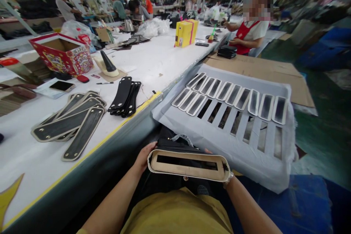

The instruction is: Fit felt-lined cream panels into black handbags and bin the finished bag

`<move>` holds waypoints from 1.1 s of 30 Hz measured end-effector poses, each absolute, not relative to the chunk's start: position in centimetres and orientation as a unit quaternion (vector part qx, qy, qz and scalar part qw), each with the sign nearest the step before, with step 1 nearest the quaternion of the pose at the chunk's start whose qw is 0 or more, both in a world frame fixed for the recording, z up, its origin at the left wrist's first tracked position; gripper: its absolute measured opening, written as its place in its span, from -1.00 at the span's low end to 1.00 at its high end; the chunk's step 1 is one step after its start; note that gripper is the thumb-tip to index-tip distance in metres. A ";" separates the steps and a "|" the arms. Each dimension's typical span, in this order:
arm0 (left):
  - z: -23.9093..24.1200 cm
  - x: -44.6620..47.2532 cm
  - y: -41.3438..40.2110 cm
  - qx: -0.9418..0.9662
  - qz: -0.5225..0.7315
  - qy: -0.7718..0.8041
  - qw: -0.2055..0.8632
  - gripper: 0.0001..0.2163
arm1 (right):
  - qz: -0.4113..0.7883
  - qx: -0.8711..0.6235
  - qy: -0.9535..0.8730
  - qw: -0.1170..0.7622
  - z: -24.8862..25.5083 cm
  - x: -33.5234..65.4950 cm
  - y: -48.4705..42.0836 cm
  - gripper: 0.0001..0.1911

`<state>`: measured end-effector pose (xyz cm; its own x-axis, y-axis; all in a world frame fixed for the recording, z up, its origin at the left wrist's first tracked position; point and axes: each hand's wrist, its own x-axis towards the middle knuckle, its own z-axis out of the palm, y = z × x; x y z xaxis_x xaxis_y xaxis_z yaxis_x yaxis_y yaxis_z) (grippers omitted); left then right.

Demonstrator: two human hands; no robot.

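Observation:
Low in front of my lap is a black bag (189,168), its long beige-edged end with a slot-like opening facing up toward me. My left hand (146,156) grips its left end, the fingers partly hidden behind it. At the other end my right hand (208,151) holds it too; only fingertips show past the far edge, the rest being covered by the bag. Grey wrapped material (182,139) lies along the bag's far side. To the right, several dark strips with pale borders (242,98) lie in rows on a slotted, cloth-covered board (197,131).
On the white table (153,58) at left are black strips (123,95), pale-edged strips with eyelets (83,131), a phone (62,86), a red box (61,56) and a yellow box (186,33). A co-worker in a red apron (244,36) is beyond the board.

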<state>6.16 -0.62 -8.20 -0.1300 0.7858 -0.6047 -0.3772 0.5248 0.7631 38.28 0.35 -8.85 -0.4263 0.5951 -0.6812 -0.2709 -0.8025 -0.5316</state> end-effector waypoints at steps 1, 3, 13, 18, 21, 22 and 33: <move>-7.0 5.8 -1.0 0.196 0.475 0.589 0.624 -0.61 | 0.825 -0.470 -0.173 0.263 -8.8 38.3 0.4 -0.63; -4.5 5.5 -1.8 0.260 0.489 0.565 0.611 -0.55 | 0.819 -0.484 -0.163 0.263 -8.6 38.2 0.3 -0.63; -1.9 6.3 -1.8 0.593 0.252 0.638 0.422 -0.50 | 0.623 -0.632 -0.300 0.349 -6.0 40.1 0.2 -0.54; -2.0 6.2 -1.4 0.605 0.238 0.642 0.407 -0.48 | 0.542 -0.565 -0.513 0.353 -1.1 40.9 -0.4 -0.49; -2.0 6.1 -1.2 0.604 0.233 0.645 0.407 -0.50 | 0.473 -0.523 -0.659 0.261 0.9 39.8 -0.2 -0.62; -2.0 6.1 -1.1 0.606 0.228 0.644 0.408 -0.51 | 0.453 -0.521 -0.683 0.239 1.1 39.5 -0.1 -0.66; -1.4 6.1 -0.7 0.613 0.237 0.627 0.419 -0.57 | 0.425 -0.570 -0.685 0.158 0.8 38.5 -0.3 -0.55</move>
<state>6.09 -0.75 -1.44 0.1017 0.9667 -0.2349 0.5695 0.1370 0.8105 38.51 -0.27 0.84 -0.2998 0.9156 -0.2680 0.6468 -0.0115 -0.7626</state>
